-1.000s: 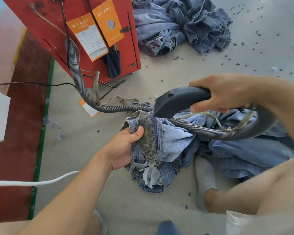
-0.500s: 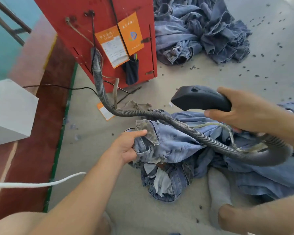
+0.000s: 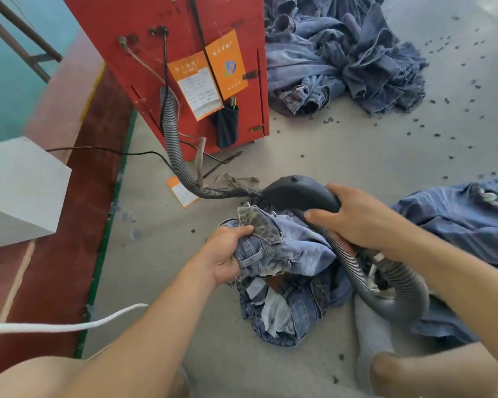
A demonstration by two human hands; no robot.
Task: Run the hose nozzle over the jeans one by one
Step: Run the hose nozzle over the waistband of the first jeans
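While the crumpled jeans (image 3: 282, 254) lie bunched on the concrete floor (image 3: 342, 156) right in front of me, I have my left hand (image 3: 227, 254) clamped on the waistband end, lifting a fold with a leopard-print lining. My right hand (image 3: 354, 219) is closed around the handle of the dark hose nozzle (image 3: 293, 191), whose mouth hovers just above that raised fold; I cannot tell whether it touches the denim. Its ribbed hose (image 3: 173, 139) loops back to the red machine (image 3: 184, 53). I judge this pair is mid-pass. Next I need to draw the nozzle along the cloth while my left hand keeps it taut. Another pair (image 3: 457, 219) waits at my right, and a heap of jeans (image 3: 342, 58) sits beyond the machine.
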